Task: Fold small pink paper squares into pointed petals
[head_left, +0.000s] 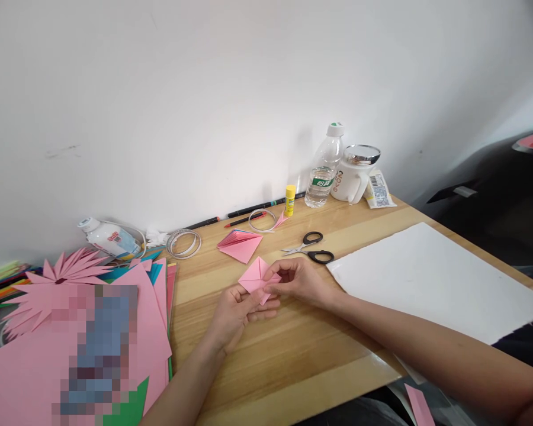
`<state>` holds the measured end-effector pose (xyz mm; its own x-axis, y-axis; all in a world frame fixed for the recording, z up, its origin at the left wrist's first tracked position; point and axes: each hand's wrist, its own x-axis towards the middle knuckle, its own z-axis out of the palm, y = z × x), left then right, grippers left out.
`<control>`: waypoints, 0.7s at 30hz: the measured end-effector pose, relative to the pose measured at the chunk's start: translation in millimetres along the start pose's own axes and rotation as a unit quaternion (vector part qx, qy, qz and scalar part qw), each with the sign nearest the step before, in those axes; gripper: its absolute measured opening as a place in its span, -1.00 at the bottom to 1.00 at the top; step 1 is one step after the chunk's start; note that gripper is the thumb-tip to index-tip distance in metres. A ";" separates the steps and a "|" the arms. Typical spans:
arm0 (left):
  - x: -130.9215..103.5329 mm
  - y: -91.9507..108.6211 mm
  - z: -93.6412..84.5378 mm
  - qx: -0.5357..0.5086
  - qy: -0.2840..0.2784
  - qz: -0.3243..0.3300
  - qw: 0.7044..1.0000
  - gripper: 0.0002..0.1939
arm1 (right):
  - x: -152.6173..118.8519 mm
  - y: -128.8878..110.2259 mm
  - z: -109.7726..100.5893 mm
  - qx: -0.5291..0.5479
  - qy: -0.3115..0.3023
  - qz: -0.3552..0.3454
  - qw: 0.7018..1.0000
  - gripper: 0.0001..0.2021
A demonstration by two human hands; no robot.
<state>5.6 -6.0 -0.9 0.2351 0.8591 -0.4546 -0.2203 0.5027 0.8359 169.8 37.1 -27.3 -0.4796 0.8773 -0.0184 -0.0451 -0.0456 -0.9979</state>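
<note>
A small creased pink paper [253, 276] is held up over the wooden table. My left hand [237, 313] grips its lower left part, thumb on top and fingers beneath. My right hand [299, 281] pinches the right side of the same paper between thumb and fingers. Just beyond the hands lies a folded stack of pink paper [242, 245]. Black-handled scissors [308, 245] rest with their blades apart behind my right hand. A yellow glue stick [290, 200] stands near the wall, beside a small pink paper scrap [281, 220].
Pink sheets [148, 302] and a spiky pink paper flower [60, 281] cover the left side. A water bottle [324, 168] and white mug [350, 177] stand at the back. White board [439, 281] lies right, partly under my right forearm. Pens and tape rings line the wall.
</note>
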 end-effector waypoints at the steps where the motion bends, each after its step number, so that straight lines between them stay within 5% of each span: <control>1: 0.0 0.1 0.1 0.001 -0.001 0.000 1.000 -0.67 | -0.1 0.3 -0.3 -0.004 0.002 0.000 1.000 -0.77; 21: 0.0 -0.8 1.4 0.030 -0.003 0.014 0.999 -0.64 | 1.3 -2.6 -3.5 0.022 -0.026 0.022 0.999 -0.71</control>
<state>7.1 -6.5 -1.1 0.2346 0.8726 -0.4285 -0.1704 0.4708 0.8656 172.3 40.0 -24.9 -0.5270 0.8479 -0.0580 -0.0606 -0.1056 -0.9926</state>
